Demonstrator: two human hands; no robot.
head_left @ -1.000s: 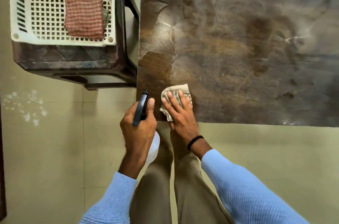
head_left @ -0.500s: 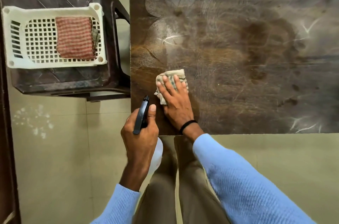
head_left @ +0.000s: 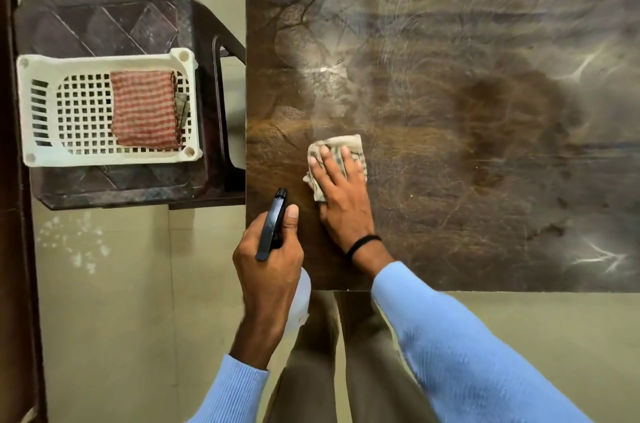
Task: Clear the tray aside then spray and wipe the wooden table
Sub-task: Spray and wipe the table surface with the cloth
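right hand (head_left: 343, 204): flat on the wiping cloth (head_left: 337, 147), fingers straight and spread, palm down, pressing it onto the table (head_left: 467, 117); not curled around it.
left hand (head_left: 270, 270): wrapped around the spray bottle (head_left: 272, 227), thumb up along the black spray head; nozzle points away from the body, over the table's near-left corner.
spray bottle: black head on top, pale translucent body showing below the hand; held in the air, off the table.
wiping cloth: folded, pale with faint stripes, near the table's left edge, closer to the near side.
table: dark wood, scratched, hazy streaks and dark blotches toward the middle and right.
tray (head_left: 107, 159): white perforated plastic, sits on a dark stool (head_left: 104, 24) just left of the table, apart from it.
checked cloth (head_left: 143, 109): red, folded, lies in the tray's right half.
wristband (head_left: 363, 244): black, on right wrist.
sleeves (head_left: 467, 353): light blue, both arms.
floor (head_left: 104, 301): beige tile, white specks below the stool.
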